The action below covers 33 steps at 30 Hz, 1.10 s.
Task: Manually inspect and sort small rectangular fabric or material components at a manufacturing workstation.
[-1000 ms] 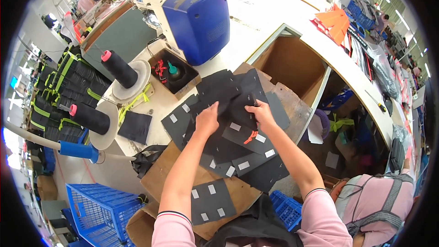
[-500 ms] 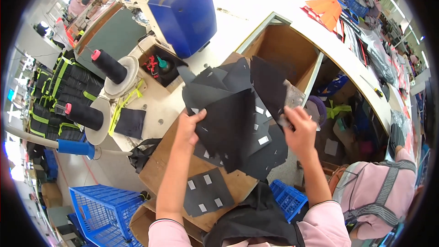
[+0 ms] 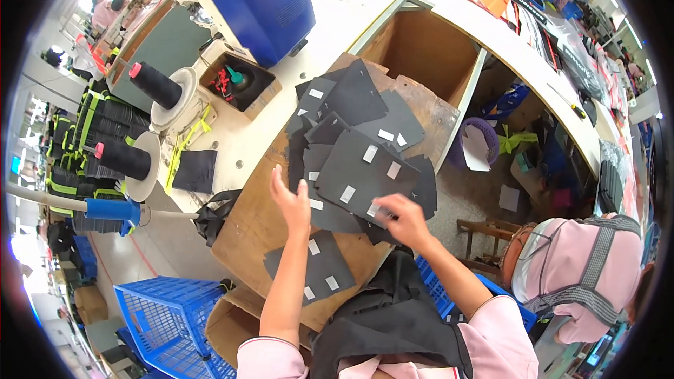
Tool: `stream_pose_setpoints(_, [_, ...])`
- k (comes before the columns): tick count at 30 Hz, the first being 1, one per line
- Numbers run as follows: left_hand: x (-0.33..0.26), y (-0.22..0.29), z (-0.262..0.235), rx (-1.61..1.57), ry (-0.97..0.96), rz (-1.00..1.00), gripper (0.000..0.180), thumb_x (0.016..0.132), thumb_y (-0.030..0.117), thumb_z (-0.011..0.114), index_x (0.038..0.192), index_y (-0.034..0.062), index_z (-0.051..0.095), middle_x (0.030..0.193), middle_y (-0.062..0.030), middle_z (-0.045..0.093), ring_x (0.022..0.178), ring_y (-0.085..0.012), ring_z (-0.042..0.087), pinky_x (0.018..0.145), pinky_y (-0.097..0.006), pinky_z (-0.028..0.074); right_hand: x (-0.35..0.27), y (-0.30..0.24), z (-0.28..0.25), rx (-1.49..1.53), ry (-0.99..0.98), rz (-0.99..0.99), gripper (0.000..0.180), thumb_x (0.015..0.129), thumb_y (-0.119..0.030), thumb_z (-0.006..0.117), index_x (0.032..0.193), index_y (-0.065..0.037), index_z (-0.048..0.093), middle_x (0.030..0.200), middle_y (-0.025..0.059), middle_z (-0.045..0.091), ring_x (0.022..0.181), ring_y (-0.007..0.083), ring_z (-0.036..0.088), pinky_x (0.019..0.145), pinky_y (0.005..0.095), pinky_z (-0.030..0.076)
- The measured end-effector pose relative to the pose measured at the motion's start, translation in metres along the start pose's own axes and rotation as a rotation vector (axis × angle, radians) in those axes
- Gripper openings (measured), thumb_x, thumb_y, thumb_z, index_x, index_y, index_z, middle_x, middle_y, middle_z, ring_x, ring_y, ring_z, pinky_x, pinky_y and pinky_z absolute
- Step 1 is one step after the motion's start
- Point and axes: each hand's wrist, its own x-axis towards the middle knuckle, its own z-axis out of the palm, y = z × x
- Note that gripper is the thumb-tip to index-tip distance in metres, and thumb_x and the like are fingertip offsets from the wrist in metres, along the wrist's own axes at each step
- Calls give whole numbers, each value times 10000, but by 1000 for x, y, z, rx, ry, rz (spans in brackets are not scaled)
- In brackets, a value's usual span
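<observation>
Dark grey fabric panels (image 3: 361, 168), several with small white patches, lie in a loose, overlapping pile on a brown board. My left hand (image 3: 291, 200) hovers at the pile's left side, fingers spread and holding nothing. Over the lower right of the top panel is my right hand (image 3: 404, 219), its fingers curled close to a white patch (image 3: 347, 194) and another beside it. A small dark shape shows at these fingertips, too blurred to name. Nearer to me, a separate dark panel (image 3: 319, 277) with white patches lies flat on the board.
Left of the board stand two black thread cones (image 3: 154, 84) and a box of small tools (image 3: 239, 88). A blue-covered sewing machine (image 3: 263, 10) is behind. An open wooden compartment (image 3: 421, 49) lies beyond the pile. Blue crates (image 3: 165, 316) flank me; a co-worker (image 3: 583, 270) sits at right.
The dark panels raised between my hands are no longer held up; the patched pile is now exposed. My right hand has moved left and down toward me. My left hand has opened.
</observation>
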Motion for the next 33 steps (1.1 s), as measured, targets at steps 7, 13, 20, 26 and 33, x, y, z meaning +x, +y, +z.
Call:
stream_pose_setpoints(7, [14,37,48,468,-240,463,634,720,170,704,1277,41,429,1220,-142,443,1131,-333,429,941,-418,370,68,65,-31,31,302,304,324,738,-130,686,1034,-18,618,924,140,613,876,314,604,769,350,471])
stream_pose_setpoints(13, [29,53,80,507,-319,517,962,604,276,788,1388,76,269,1292,-133,399,1211,-323,373,964,-470,334,63,29,-25,-7,393,22,154,709,-51,664,849,-25,606,835,123,569,733,293,592,647,352,459])
stream_pose_setpoints(20, [0,100,27,-45,-720,298,705,667,163,795,1285,56,471,895,-2,549,840,-76,511,770,-247,435,2,-33,-70,375,129,66,83,733,43,623,763,1,558,720,8,483,526,78,483,484,227,381])
stream_pose_setpoints(26, [-95,106,-35,-350,-769,-56,164,835,107,644,976,36,601,886,2,613,834,-67,547,745,-223,439,-54,-65,-79,622,-103,353,52,755,20,609,768,-6,566,771,30,523,604,91,511,521,253,392])
stream_pose_setpoints(33, [-161,121,-67,-348,-438,-180,179,813,122,655,946,6,623,845,-35,628,747,-93,565,665,-251,475,-92,-138,-47,-158,493,-504,185,734,40,637,909,-10,611,720,76,520,631,196,534,567,290,441])
